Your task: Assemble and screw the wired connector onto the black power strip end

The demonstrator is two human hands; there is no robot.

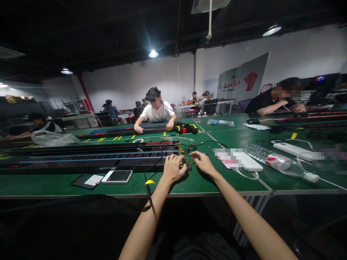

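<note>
Both my hands rest on the green table (206,184) at the right end of a long black strip of parts (89,159). My left hand (173,167) is curled, fingers closed on a small dark and yellow piece (185,164) that I cannot make out. My right hand (202,162) is beside it, fingers bent and pinching the same small piece from the right. A black cable (151,168) loops from the strip down past my left wrist and over the table's edge.
Two phones (102,178) lie flat to the left of my hands. A white power bank (242,160), a plastic bottle on its side (276,161) and white cables lie to the right. A person in a white shirt (157,112) works opposite; others sit around.
</note>
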